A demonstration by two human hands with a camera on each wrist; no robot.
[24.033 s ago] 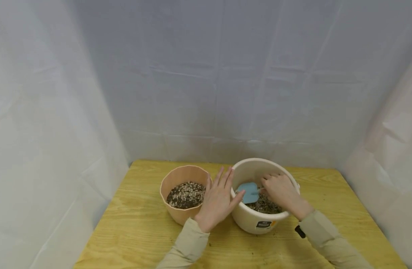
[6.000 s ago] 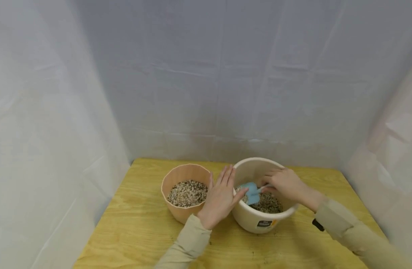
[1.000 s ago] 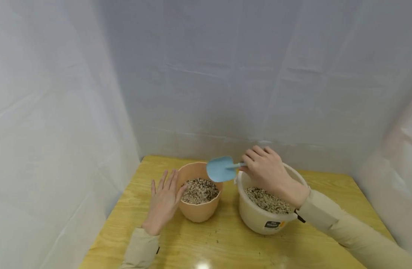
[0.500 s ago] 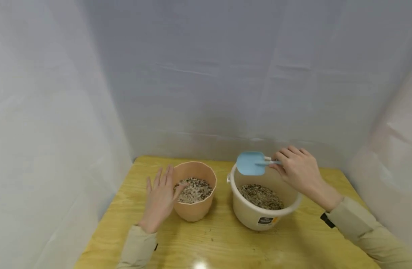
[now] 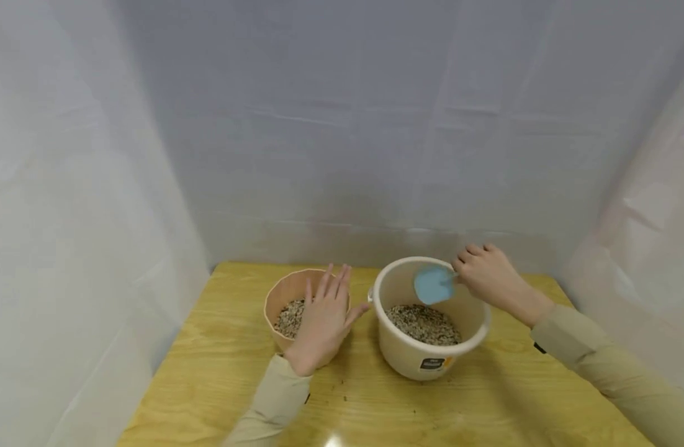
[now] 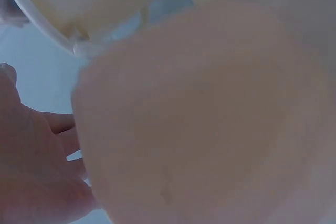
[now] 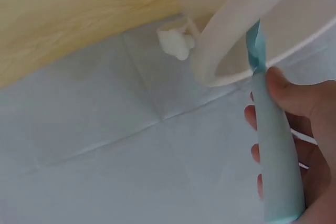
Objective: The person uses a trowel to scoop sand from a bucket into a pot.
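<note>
Blue trowel point(image 5: 433, 284), handle gripped in the right hand point(image 5: 490, 275): moved within the last second from above the pink pot point(image 5: 280, 297) back over the cream bucket point(image 5: 426, 360), blade empty, so another scoop looks likely. Left hand point(image 5: 323, 323), fingers straight, shifted from the pot's left side to its right rim, partly covering the gravel point(image 5: 288, 316). Both vessels stand near each other on the wooden table point(image 5: 219, 372); white sheeting point(image 5: 342, 143) encloses three sides.

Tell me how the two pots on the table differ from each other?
The peach pot is smaller with a faceted, wavy rim; the cream bucket is larger, round-rimmed and carries a dark label on its front. The left hand rests flat against the peach pot, while the right hand holds a blue scoop over the cream bucket. Both stand upright on the wooden table and hold speckled gravelly mix.
</note>
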